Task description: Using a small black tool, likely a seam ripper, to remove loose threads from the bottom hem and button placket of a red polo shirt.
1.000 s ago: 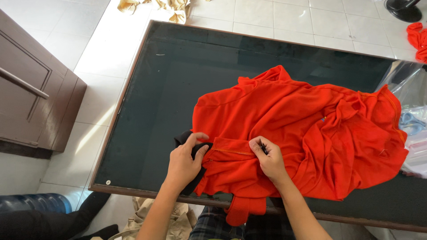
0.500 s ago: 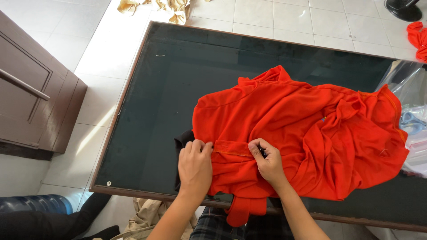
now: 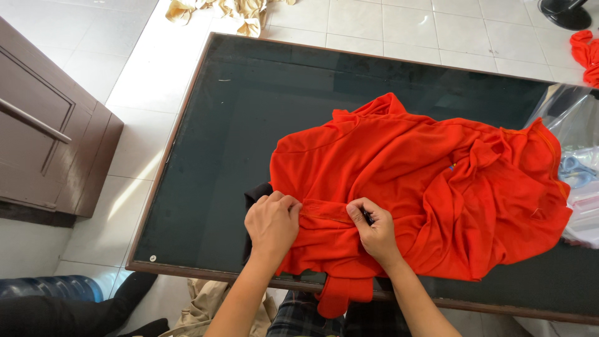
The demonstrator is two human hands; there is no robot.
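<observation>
Person stands at the near edge of a dark glass-topped table (image 3: 206, 156) with a brown wooden frame, both forearms reaching in from below.

Red garment (image 3: 412, 181) lies crumpled across the right half of the tabletop, spread wide, its far edge bunched into folds toward the right. A strip of it hangs over the near table edge between the person's arms.

Left hand (image 3: 272, 223): fingers curled, gripping the garment's near-left edge, knuckles up. A bit of black cloth (image 3: 256, 192) shows just beside and under this hand, at the garment's left margin.

Right hand (image 3: 373, 228): fingers closed in a pinch on a fold of the red fabric, close to the left hand. A taut band of cloth runs between the two hands.

Around: clear plastic bags (image 3: 577, 156) at the table's right end, touching the garment's right edge, with something pale blue inside. Brown wooden cabinet (image 3: 43, 143) on the left, standing apart from the table. White tiled floor (image 3: 387, 25) beyond. Tan cloth scraps (image 3: 231, 11) on the tiles past the far edge. More red cloth (image 3: 586, 56) at upper right. Blue water bottle (image 3: 56, 288) lying at lower left
</observation>
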